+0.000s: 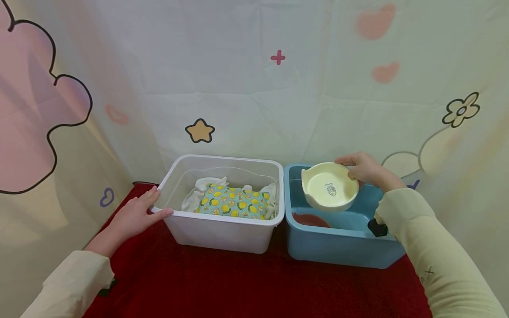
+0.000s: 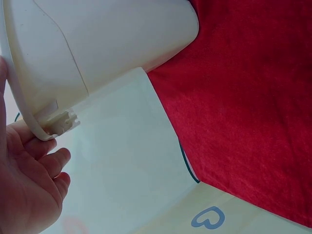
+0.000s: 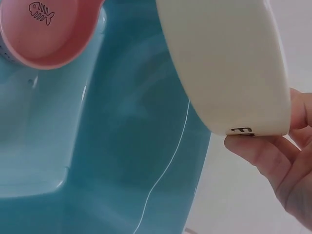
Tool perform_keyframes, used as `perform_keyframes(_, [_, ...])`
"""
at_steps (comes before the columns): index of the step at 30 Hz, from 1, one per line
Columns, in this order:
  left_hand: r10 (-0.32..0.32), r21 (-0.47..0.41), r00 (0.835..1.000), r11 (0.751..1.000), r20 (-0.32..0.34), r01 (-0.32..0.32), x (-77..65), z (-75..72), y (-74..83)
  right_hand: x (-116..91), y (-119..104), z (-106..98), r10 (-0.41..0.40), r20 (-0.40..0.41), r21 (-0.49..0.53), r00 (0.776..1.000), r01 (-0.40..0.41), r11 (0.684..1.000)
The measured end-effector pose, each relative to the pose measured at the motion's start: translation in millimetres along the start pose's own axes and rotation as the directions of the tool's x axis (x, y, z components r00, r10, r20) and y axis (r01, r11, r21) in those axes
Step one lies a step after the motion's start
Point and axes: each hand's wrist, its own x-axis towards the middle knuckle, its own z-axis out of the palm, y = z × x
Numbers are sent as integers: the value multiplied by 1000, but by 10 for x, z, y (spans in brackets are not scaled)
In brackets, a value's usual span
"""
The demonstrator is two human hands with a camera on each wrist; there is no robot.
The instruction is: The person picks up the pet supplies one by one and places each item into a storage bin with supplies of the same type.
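Observation:
My right hand (image 1: 363,170) grips the edge of a cream ceramic pet bowl (image 1: 331,187), which has a fishbone drawing inside. The bowl is tilted above a blue plastic bin (image 1: 338,247). In the right wrist view, the thumb and fingers pinch the cream bowl (image 3: 224,68) by its side. A pink bowl (image 3: 44,29) with a fishbone print lies in the blue bin; only part of it shows in the head view. My left hand (image 1: 135,212) rests on the front left corner of a white bin (image 1: 222,234), its fingers against the rim (image 2: 22,97).
Inside the white bin lies a lemon-print cushion-like cloth item (image 1: 234,202) with white frilled fabric around it. Both bins stand side by side on a red cloth (image 1: 207,282). A pale printed curtain (image 1: 246,88) hangs close behind them.

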Motion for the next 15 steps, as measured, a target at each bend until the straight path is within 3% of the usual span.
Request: perform_keyframes(15, [-4,8,1000,1000,4,4,-27,-29,52,25,101,-12,40,-12,-32,999,-40,999])
